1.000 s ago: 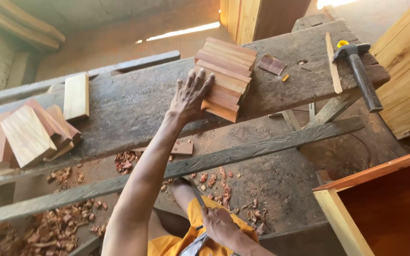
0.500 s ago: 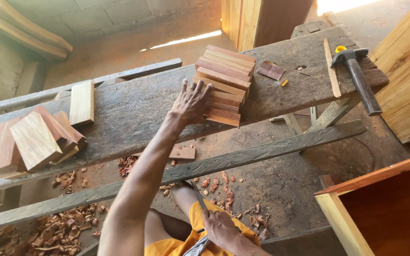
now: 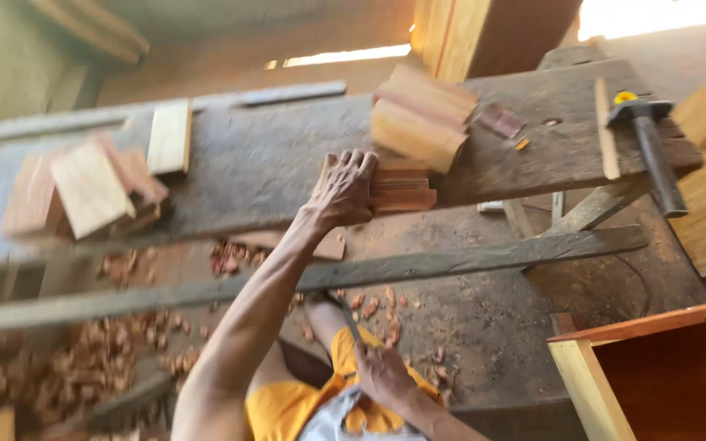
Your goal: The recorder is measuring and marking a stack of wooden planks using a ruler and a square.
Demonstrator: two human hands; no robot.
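My left hand (image 3: 343,189) reaches out over the grey workbench (image 3: 255,163) and grips the left end of the low flat wooden blocks (image 3: 404,188) at the bench's near edge. Above them the rest of the stack of reddish blocks (image 3: 420,121) leans, tilted. My right hand (image 3: 381,371) stays low by my lap, closed around a thin dark tool (image 3: 345,314) that points up toward the bench.
A hammer (image 3: 651,151) and a thin wood strip (image 3: 606,131) lie at the bench's right end. A heap of blocks (image 3: 92,189) and a pale plank (image 3: 169,135) sit at the left. Wood chips (image 3: 84,359) litter the floor; an orange-edged wooden box (image 3: 655,376) stands lower right.
My left hand has slid from the stack's side down to its lowest blocks near the bench edge. The upper blocks now lean apart from them. My right hand barely moved.
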